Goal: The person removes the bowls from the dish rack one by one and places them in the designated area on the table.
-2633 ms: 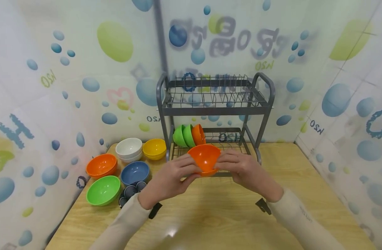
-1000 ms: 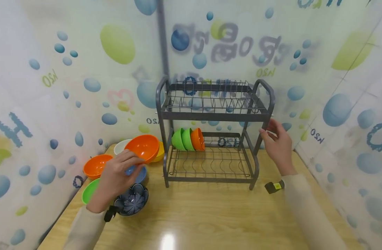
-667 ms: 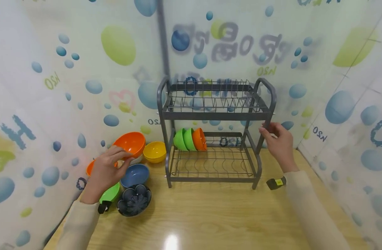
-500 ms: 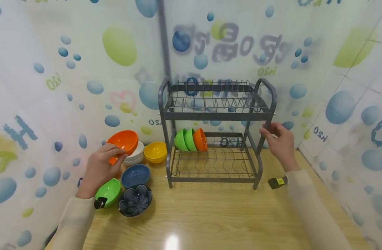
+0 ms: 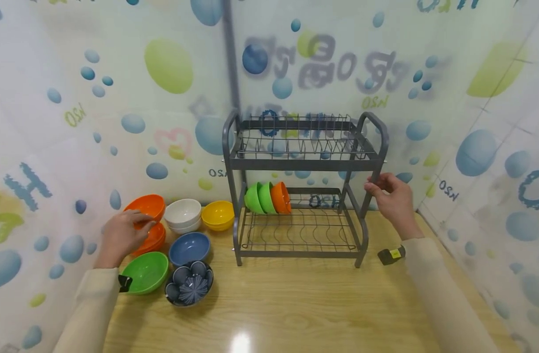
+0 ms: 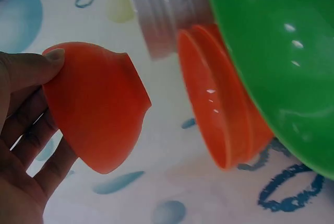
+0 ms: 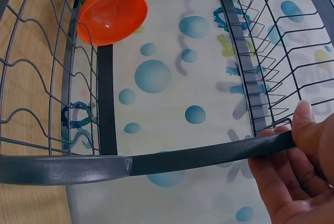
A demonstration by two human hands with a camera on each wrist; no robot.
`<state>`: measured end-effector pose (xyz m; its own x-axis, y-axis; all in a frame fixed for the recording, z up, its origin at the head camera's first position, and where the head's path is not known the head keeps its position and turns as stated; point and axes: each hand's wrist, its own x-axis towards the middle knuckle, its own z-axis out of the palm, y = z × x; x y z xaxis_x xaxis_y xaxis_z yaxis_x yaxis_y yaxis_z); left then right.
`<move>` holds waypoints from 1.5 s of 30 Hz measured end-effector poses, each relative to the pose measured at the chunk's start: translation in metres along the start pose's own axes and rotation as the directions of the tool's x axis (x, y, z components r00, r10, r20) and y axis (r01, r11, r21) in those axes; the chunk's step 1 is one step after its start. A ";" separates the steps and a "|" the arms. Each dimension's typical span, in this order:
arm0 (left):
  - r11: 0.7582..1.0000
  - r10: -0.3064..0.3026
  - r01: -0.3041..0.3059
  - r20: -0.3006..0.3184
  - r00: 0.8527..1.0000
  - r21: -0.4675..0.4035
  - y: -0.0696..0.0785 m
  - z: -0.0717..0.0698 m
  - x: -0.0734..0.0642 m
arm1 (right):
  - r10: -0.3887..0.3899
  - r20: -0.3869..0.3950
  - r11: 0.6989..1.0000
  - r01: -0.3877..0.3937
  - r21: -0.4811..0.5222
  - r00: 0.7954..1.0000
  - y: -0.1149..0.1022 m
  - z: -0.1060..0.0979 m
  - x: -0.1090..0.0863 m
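Note:
My left hand (image 5: 121,238) pinches the rim of an orange bowl (image 5: 147,206), thumb on one side and fingers on the other. In the left wrist view this bowl (image 6: 99,112) hangs apart from the stacked orange bowls (image 6: 229,104). From the head view it sits just above and behind that stack, partly covered by my fingers. My right hand (image 5: 393,201) grips the right post of a dark two-tier dish rack (image 5: 304,165), thumb in front, as the right wrist view also shows. Two green bowls (image 5: 253,198) and an orange bowl (image 5: 280,198) lean on edge on its lower tier.
Left of the rack stand white bowls (image 5: 183,214), yellow bowls (image 5: 218,215), a blue bowl (image 5: 190,249), a large green bowl (image 5: 145,272) and a dark petal-patterned bowl (image 5: 190,284). Patterned walls enclose the wooden table (image 5: 287,304) at the back and sides.
Both hands held the orange bowl before the rack; my left hand alone has carried it left, over to the orange stack. My right hand let go of it and took hold of the rack post.

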<state>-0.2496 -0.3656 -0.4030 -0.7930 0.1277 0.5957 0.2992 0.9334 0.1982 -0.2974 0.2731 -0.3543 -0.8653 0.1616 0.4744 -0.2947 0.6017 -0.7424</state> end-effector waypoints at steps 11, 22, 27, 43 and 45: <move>0.997 -0.065 0.057 0.179 0.982 0.049 -0.026 0.005 -0.009 | 0.013 -0.004 1.000 -0.013 -0.016 1.000 0.000 0.001 0.000; 0.994 -0.109 0.100 0.356 0.928 0.043 -0.032 0.016 -0.015 | 0.016 -0.006 1.000 -0.016 -0.017 1.000 0.002 0.002 0.000; 0.997 -0.071 0.057 0.338 0.939 0.053 -0.030 0.018 -0.018 | -0.001 0.001 1.000 0.001 0.003 1.000 0.004 0.002 -0.001; 0.991 -0.112 0.134 0.452 0.885 -0.018 -0.029 0.015 -0.016 | 0.016 0.003 1.000 -0.016 0.018 1.000 0.003 0.002 -0.002; 0.990 -0.117 0.143 0.459 0.880 -0.021 -0.029 0.015 -0.016 | 0.018 0.002 1.000 -0.018 0.017 1.000 0.003 0.002 -0.002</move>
<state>-0.2536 -0.3894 -0.4295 -0.9771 0.1572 0.1436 0.1941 0.9348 0.2976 -0.2977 0.2732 -0.3586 -0.8714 0.1702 0.4601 -0.2863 0.5850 -0.7588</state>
